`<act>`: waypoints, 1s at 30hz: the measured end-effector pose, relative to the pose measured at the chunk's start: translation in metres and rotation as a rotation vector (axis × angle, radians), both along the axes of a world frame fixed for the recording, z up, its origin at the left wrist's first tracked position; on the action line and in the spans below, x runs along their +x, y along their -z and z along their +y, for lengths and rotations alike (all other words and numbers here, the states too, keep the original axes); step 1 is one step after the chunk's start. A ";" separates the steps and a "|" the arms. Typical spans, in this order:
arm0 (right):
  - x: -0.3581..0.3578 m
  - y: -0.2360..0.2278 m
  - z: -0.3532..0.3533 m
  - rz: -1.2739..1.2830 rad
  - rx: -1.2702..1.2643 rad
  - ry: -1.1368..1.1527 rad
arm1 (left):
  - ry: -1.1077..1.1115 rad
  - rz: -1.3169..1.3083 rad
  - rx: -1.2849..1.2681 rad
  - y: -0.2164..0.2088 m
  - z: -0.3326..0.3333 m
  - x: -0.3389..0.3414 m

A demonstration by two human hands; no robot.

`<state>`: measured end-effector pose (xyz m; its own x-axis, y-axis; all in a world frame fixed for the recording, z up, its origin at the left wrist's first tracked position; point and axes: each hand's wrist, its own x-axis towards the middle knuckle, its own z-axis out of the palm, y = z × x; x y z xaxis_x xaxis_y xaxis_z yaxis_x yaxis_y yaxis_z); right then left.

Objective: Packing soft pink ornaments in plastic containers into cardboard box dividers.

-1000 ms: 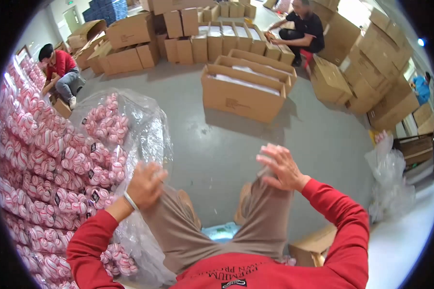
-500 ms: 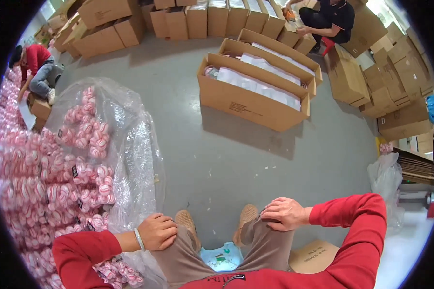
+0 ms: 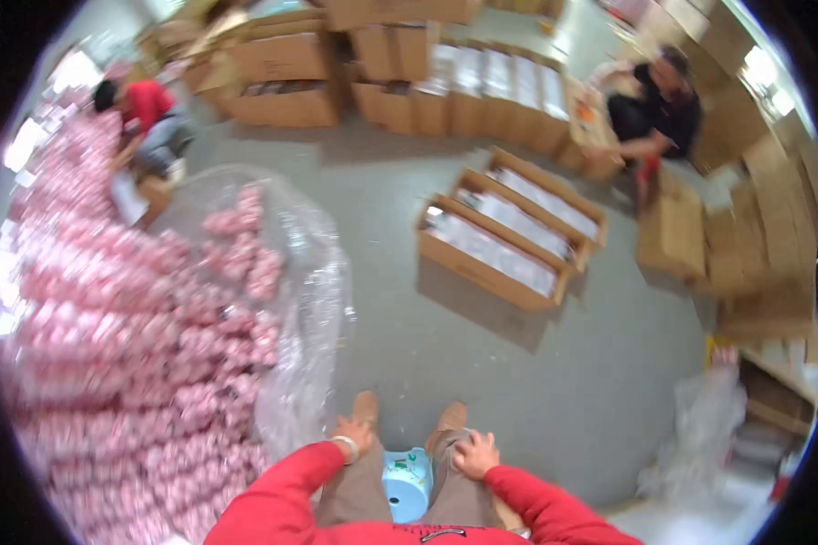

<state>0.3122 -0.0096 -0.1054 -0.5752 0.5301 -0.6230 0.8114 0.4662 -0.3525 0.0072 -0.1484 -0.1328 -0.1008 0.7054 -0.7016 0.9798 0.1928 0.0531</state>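
My left hand [image 3: 356,434], with a pale band at its wrist, rests on my left knee. Its fingers are apart and hold nothing. On my right knee lies my right hand [image 3: 475,454], fingers loosely spread, also empty. Both sleeves are red, and brown trousers [image 3: 353,490] cover my legs. Between the legs shows a light blue stool [image 3: 409,486] with small green marks. To the left, a large heap of pink-and-white striped balls [image 3: 136,363] in bundles lies by a crumpled clear plastic sheet [image 3: 314,272]. The picture is smeared by motion.
Three long open cardboard boxes [image 3: 491,272] with white-wrapped contents stand ahead on the grey floor [image 3: 400,345]. More boxes [image 3: 482,86] line the back and right. A person in red [image 3: 145,113] crouches far left; another in dark clothes [image 3: 663,109] sits far right. Clear plastic [image 3: 695,427] lies at right.
The view has shifted, with more of the back boxes and the blue stool showing. My hands look closer together and smaller, still on my knees. The dark-clothed person's arms have moved.
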 end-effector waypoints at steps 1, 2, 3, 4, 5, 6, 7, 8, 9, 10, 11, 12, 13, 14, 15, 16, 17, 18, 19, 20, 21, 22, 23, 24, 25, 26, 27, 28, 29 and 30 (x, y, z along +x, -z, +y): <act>0.008 0.002 -0.017 -0.045 0.060 -0.131 | 0.186 0.131 0.038 0.031 -0.023 0.025; 0.019 0.014 -0.028 -0.066 -0.051 -0.300 | 0.040 0.118 -0.080 -0.012 0.009 0.050; 0.025 0.024 -0.034 -0.092 -0.168 -0.476 | -0.114 0.098 -0.204 -0.062 0.034 0.072; 0.022 0.019 -0.031 -0.091 -0.281 -0.504 | -0.182 0.107 -0.205 -0.006 0.028 0.072; 0.022 0.018 -0.024 -0.098 -0.399 -0.523 | 0.138 -0.321 -0.446 0.051 -0.010 0.065; 0.036 0.045 -0.023 0.052 -0.377 -0.538 | 0.449 -0.767 -0.636 0.090 0.040 0.038; 0.031 0.057 -0.009 0.089 -0.497 -0.472 | 0.209 -0.286 -0.389 0.016 0.076 0.049; 0.030 0.067 0.008 0.123 -0.615 -0.402 | -0.113 -0.619 -0.135 0.057 0.068 0.043; 0.016 0.054 0.029 0.154 -0.692 -0.321 | -0.122 -0.478 0.157 0.080 0.080 0.034; 0.016 0.054 0.047 0.156 -0.682 -0.297 | -0.811 -0.822 0.192 0.033 0.103 0.018; 0.008 0.040 0.068 0.150 -0.740 -0.153 | -1.544 -1.115 0.228 -0.042 0.120 -0.005; 0.002 0.032 0.086 0.150 -0.798 -0.013 | -1.618 -0.991 0.344 -0.063 0.122 -0.020; 0.008 0.041 0.091 0.146 -0.866 0.375 | -1.679 -0.867 0.444 -0.072 0.119 -0.034; 0.014 0.051 0.094 0.140 -0.921 0.767 | -1.605 -0.728 0.453 -0.068 0.107 -0.049; 0.019 0.047 0.099 0.211 -0.825 0.867 | -1.528 -0.585 0.453 -0.056 0.087 -0.063; 0.027 0.043 0.105 0.278 -0.725 0.967 | -1.571 -0.545 0.430 -0.043 0.067 -0.076; 0.039 0.047 0.111 0.240 -0.625 0.871 | -1.612 -0.506 0.404 -0.031 0.048 -0.085; 0.060 0.059 0.116 0.202 -0.522 0.777 | -1.778 -0.502 0.380 -0.023 0.034 -0.094; 0.080 0.071 0.121 0.220 -0.503 0.761 | -1.940 -0.496 0.353 -0.016 0.024 -0.102; 0.103 0.082 0.122 0.237 -0.479 0.748 | -1.922 -0.493 0.348 -0.009 0.018 -0.108; 0.145 0.112 0.114 0.196 -0.387 0.715 | -2.094 -0.437 0.369 0.000 0.026 -0.111; 0.172 0.147 0.101 0.165 -0.293 0.725 | -2.218 -0.375 0.386 0.006 0.058 -0.125; 0.169 0.149 0.103 0.163 -0.290 0.749 | -2.197 -0.380 0.374 0.014 0.060 -0.135; 0.174 0.150 0.076 0.130 -0.259 0.824 | -2.004 -0.441 0.313 0.018 0.077 -0.147; 0.176 0.151 0.057 0.086 -0.226 0.879 | -1.832 -0.501 0.252 0.024 0.089 -0.159; 0.181 0.162 0.047 0.079 -0.245 0.806 | -1.639 -0.562 0.231 0.032 0.113 -0.167; 0.171 0.169 0.045 0.267 -0.317 0.853 | -1.586 -0.582 0.210 0.020 0.133 -0.175; 0.163 0.171 0.040 0.465 -0.370 0.922 | -1.536 -0.635 0.259 -0.002 0.165 -0.178; 0.126 0.145 0.067 0.475 -0.353 0.967 | -1.521 -0.678 0.327 -0.018 0.182 -0.182; 0.073 0.102 0.064 0.237 -0.310 0.954 | -1.386 -0.678 0.318 -0.016 0.197 -0.205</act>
<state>0.3852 0.0544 -0.2072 -0.1254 0.6659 -0.7355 0.6902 -0.4740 -0.5468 -0.1975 0.0490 -0.1170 -0.5093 0.4565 -0.7296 -0.1643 0.7806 0.6031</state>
